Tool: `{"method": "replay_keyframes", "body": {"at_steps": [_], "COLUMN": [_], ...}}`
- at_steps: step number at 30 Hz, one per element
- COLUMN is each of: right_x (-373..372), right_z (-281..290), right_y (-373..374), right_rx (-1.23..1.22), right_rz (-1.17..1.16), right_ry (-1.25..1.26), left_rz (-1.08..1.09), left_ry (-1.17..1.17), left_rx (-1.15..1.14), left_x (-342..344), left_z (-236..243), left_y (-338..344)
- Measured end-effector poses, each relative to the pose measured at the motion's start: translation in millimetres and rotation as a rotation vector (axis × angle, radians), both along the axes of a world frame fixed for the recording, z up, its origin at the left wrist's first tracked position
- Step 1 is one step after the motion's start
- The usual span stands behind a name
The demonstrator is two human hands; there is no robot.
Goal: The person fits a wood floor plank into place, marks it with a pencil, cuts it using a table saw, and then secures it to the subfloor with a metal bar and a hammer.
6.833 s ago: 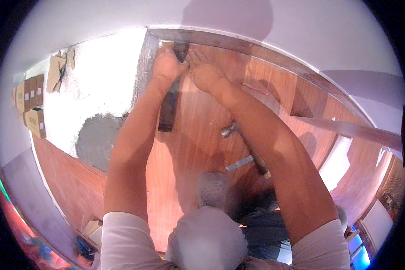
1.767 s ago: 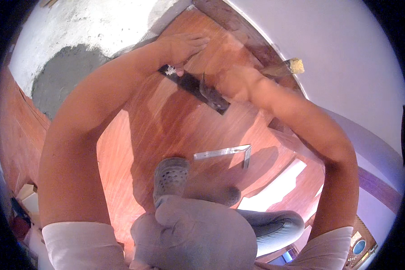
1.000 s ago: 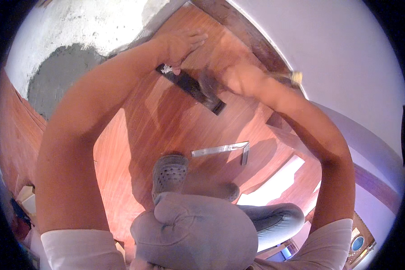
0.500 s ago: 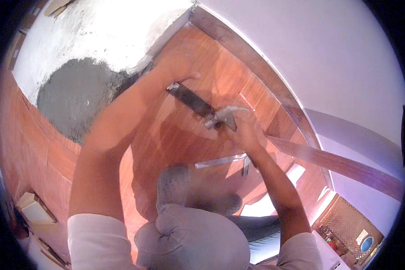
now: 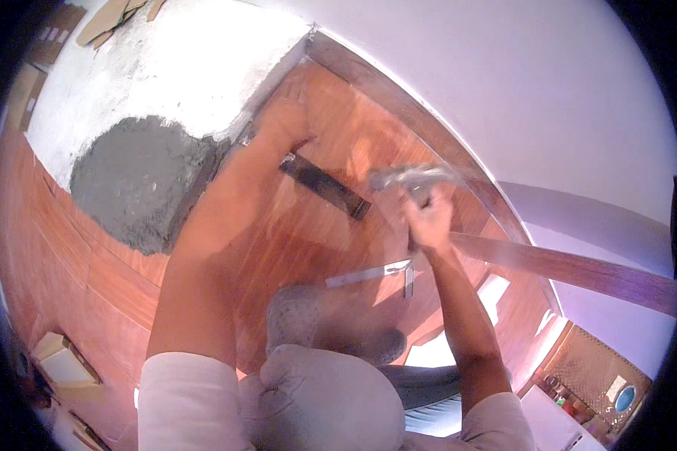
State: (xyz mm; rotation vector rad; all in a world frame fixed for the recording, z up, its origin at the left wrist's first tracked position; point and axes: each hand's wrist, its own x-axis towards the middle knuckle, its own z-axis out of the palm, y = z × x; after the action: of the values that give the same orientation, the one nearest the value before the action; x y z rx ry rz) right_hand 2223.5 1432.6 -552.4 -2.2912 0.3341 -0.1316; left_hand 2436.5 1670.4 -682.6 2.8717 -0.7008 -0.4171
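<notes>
My left hand (image 5: 284,119) lies flat with its fingers stretched out on the reddish-brown wood floor planks (image 5: 278,248), close to the planks' far edge. Just right of that hand, a dark rectangular bar (image 5: 325,185) rests on the planks, its upper left end near my thumb. My right hand (image 5: 430,224) grips a claw hammer (image 5: 414,177) by the handle. The metal head is blurred by motion and hangs to the right of the bar, apart from it. Nearer to my knees lies a metal try square (image 5: 368,273) on the floor.
Beyond the planks at the left is a grey mortar patch (image 5: 132,184) on a whitish subfloor (image 5: 180,68). A wooden skirting board (image 5: 399,98) follows the wall on the right. A long plank (image 5: 572,268) juts in from the right. Cardboard pieces (image 5: 109,22) lie far left.
The hammer has come up off the right end of the dark bar and swung right. My left hand now lies flatter, fingers extended. The whole view has shifted slightly.
</notes>
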Motion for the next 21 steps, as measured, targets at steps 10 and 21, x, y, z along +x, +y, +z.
{"method": "replay_keyframes", "body": {"at_steps": [10,21], "right_x": [211,301], "right_z": [22,-72], "right_y": [71,150], "right_rx": [0.972,0.62], "right_rz": [0.13,0.229], "right_ry": [-0.553,-0.676], "left_rz": [0.155,0.235], "left_ry": [-0.111,0.111], "left_rx": [-0.071,-0.074], "left_x": [-24,-30], "left_z": [-33,-9], "left_y": [6,21]}}
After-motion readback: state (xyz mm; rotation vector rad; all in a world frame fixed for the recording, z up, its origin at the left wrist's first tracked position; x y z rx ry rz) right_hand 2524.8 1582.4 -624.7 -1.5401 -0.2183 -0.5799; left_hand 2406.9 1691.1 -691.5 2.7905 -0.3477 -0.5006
